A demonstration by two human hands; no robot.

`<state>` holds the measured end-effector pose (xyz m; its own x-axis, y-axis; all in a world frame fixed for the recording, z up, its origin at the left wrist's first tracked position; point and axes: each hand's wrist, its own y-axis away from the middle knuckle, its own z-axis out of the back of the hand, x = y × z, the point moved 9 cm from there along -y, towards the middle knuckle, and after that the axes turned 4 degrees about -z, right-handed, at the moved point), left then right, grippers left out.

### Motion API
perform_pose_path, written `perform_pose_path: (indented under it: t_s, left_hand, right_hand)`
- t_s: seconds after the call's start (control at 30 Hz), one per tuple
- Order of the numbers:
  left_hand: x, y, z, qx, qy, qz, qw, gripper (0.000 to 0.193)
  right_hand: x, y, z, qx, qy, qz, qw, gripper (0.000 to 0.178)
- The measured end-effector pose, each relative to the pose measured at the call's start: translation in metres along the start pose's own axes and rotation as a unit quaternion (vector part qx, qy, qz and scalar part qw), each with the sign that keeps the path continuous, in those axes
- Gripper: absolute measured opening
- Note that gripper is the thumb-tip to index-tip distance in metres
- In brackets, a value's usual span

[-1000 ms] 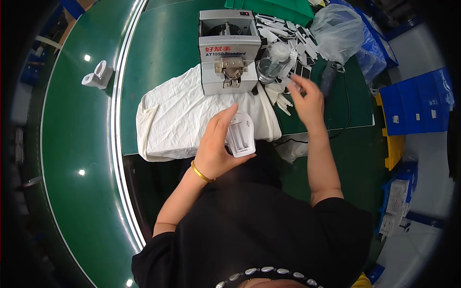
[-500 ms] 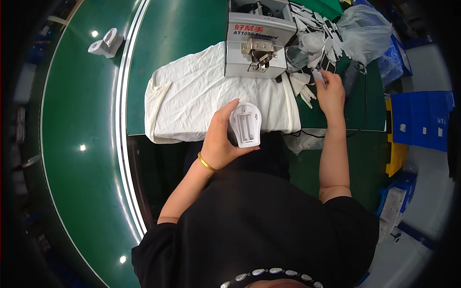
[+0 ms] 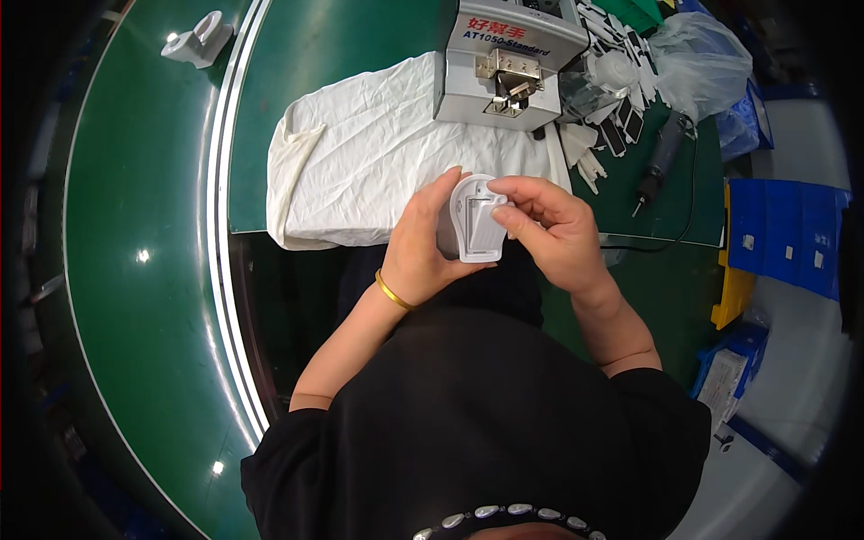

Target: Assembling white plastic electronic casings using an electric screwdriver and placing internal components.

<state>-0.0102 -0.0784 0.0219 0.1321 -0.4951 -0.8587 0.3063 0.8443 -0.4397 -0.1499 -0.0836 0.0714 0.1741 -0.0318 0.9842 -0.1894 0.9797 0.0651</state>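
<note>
A white, rounded plastic housing with a recessed battery compartment rests upright in my left hand. Thumb and fingers grip it by its lower end and left side. My right hand pinches a thin white battery cover between thumb and fingers. The cover lies slightly tilted over the compartment and hides most of it. Whether it is seated in the recess I cannot tell. Beneath and beyond the hands, a white cloth is spread along the front of the green bench.
A grey machine stands on the cloth's far side. Right of it lie a clear plastic cup, several loose white covers, a corded electric screwdriver and a plastic bag. Blue bins are at right; a white part sits on the left green surface.
My right hand has come from the pile of white pieces to the housing, bringing a battery cover over the compartment. The left hand still grips the housing, slightly turned. The head view has shifted.
</note>
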Motion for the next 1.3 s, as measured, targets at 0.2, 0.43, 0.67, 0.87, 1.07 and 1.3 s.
perform_pose_path:
  t_s: [0.2, 0.43, 0.67, 0.87, 1.07, 1.3]
  left_hand:
    - [0.0, 0.001, 0.001, -0.003, -0.012, -0.011, 1.0, 0.108]
    - [0.001, 0.002, -0.003, 0.033, -0.016, 0.003, 0.999, 0.111]
    - [-0.003, 0.007, 0.0, 0.026, 0.023, 0.022, 0.999, 0.105]
    - [-0.013, 0.014, -0.003, 0.012, 0.372, 0.161, 0.914, 0.101]
    - [-0.015, 0.014, -0.006, 0.021, 0.386, 0.176, 0.905, 0.079]
    - [-0.014, 0.01, -0.005, 0.002, 0.351, 0.196, 0.916, 0.073]
  right_hand:
    - [-0.019, 0.001, -0.003, 0.008, 0.016, -0.046, 0.999, 0.027]
    - [-0.017, -0.001, -0.003, -0.043, 0.227, 0.052, 0.971, 0.045]
    - [-0.054, 0.009, -0.006, 0.042, -0.007, -0.184, 0.982, 0.057]
    - [-0.035, 0.02, -0.014, 0.061, -0.147, -0.126, 0.979, 0.058]
    - [-0.03, 0.028, -0.02, 0.043, -0.155, -0.106, 0.981, 0.059]
    - [-0.032, 0.024, -0.019, 0.035, -0.146, -0.091, 0.984, 0.055]
